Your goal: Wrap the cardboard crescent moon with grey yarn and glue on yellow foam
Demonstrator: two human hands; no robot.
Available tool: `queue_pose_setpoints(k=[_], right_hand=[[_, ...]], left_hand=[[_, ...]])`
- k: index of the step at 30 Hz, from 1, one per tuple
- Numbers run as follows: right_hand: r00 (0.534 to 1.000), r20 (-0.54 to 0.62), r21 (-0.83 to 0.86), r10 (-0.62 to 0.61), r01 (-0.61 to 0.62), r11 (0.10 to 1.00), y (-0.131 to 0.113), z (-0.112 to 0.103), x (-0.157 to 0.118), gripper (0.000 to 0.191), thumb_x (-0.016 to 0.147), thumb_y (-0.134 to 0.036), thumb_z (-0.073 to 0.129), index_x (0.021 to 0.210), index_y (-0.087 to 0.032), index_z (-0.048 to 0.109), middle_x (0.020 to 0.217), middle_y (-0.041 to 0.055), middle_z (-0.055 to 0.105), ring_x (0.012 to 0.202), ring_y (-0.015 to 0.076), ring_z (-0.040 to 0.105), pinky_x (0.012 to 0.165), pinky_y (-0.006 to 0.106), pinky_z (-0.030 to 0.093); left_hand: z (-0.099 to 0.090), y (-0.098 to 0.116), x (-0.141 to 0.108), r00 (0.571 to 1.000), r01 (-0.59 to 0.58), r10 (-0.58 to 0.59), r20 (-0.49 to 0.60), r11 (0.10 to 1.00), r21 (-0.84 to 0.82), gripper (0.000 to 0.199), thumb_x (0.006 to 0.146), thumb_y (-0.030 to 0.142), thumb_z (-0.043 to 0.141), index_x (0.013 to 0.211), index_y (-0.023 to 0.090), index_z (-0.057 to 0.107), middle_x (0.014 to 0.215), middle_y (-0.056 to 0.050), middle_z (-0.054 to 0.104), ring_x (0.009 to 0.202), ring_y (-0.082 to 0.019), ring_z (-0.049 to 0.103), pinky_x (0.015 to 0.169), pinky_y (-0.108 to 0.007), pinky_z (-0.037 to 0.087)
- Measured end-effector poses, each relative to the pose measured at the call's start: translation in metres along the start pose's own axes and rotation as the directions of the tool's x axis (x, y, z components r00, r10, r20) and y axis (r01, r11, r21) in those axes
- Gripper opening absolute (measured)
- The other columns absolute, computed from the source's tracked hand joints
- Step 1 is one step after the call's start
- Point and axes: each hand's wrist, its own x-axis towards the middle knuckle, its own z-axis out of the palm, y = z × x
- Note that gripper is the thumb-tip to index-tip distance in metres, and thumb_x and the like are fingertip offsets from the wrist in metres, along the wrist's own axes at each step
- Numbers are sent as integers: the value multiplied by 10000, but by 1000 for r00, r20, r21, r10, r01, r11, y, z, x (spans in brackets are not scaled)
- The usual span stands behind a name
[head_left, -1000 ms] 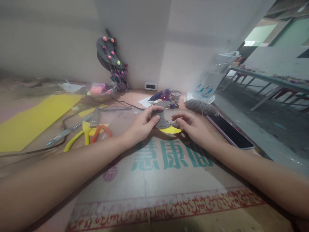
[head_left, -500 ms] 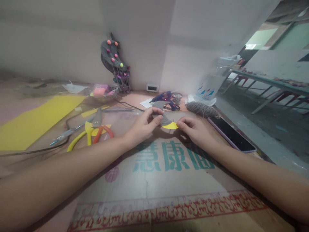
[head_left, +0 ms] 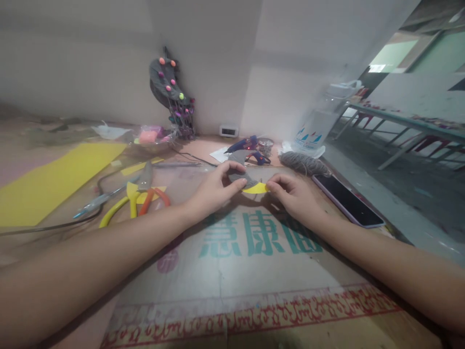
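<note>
Between my hands is a curved yellow card piece (head_left: 257, 188), partly wrapped in grey yarn. My left hand (head_left: 212, 190) is closed on its grey-wrapped end, thumb in front and fingers behind. At the opposite, bare yellow tip, my right hand (head_left: 295, 198) pinches with thumb and forefinger. Whether a yarn strand also runs through the right fingers is too small to make out. The piece is held a little above the printed cardboard sheet (head_left: 236, 276). Beyond it lies a ball of grey yarn (head_left: 303, 164).
On the left are pliers with yellow and orange handles (head_left: 134, 198), a thin pointed tool (head_left: 96, 204) and yellow card (head_left: 61, 179). A blue glue gun (head_left: 244, 144), small clock (head_left: 228, 131) and bottle (head_left: 316, 118) stand behind. A phone (head_left: 348, 201) lies right; a decorated grey crescent (head_left: 163, 82) leans on the wall.
The view has shifted very slightly. Both hands keep their hold on the card piece, with its grey-wrapped part tilted a little differently.
</note>
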Motion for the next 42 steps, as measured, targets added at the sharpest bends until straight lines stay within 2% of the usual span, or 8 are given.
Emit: queue_pose_setpoints(k=[3,7,12,18,26,31,37,42], right_hand=[[999,-25,-3,-41,41,999,1,0,2,304,886,-495,561,780,-210,572,723,17,575,674,163,532,581,283,417],[985,-83,-20,-149,148,989,0,-1,4,293,896,-453,566,1068,-218,598,959,55,640,858,193,595,763,336,484],[962,123,-80,-243,254,964,-3,2,3,199,878,-390,602,919,-212,682,1121,85,637,1085,226,590,997,412,414],[968,220,39,-121,115,993,-9,5,-2,225,873,-401,586,782,-201,633,1020,60,628,978,199,594,920,369,440],[983,176,239,59,-101,966,-13,5,-5,299,840,-474,600,752,-190,570,797,0,536,668,120,492,619,261,409],[984,180,148,-18,-9,989,-14,5,-5,301,884,-459,542,768,-186,588,875,31,552,726,140,511,628,268,400],[972,192,39,-135,130,991,-15,4,-3,291,922,-411,501,760,-190,598,903,49,598,857,179,558,783,306,425],[974,185,16,-130,130,991,-13,4,-2,277,936,-392,489,814,-187,630,937,60,626,900,192,585,836,327,440]], left_hand=[[0,-2,0,1000,-6,6,-12,1000,12,231,857,277,619,1063,182,574,1068,-38,630,753,-120,545,706,-272,445],[2,-3,-2,999,-33,32,29,999,31,231,862,272,615,1073,185,578,1061,-47,643,790,-135,580,716,-278,461],[4,0,-7,984,-120,113,136,992,49,225,874,279,608,1075,184,575,1075,-56,637,907,-169,603,763,-289,475],[4,3,-11,982,-106,106,158,994,-11,273,941,321,502,1184,206,554,1064,-60,635,946,-183,600,778,-297,484],[7,8,-11,983,-100,98,153,995,10,423,832,269,648,1225,196,509,1060,-63,616,842,-157,606,753,-296,500],[6,8,-11,982,-120,107,154,990,74,418,838,268,639,1225,186,503,1132,-77,616,865,-153,610,790,-304,495],[5,5,-11,980,-139,121,160,984,108,376,862,287,611,1215,198,512,1134,-66,599,847,-149,591,785,-305,493],[6,2,-9,991,-61,66,119,997,-48,358,925,330,520,1255,195,491,994,-68,622,892,-177,604,743,-294,502]])
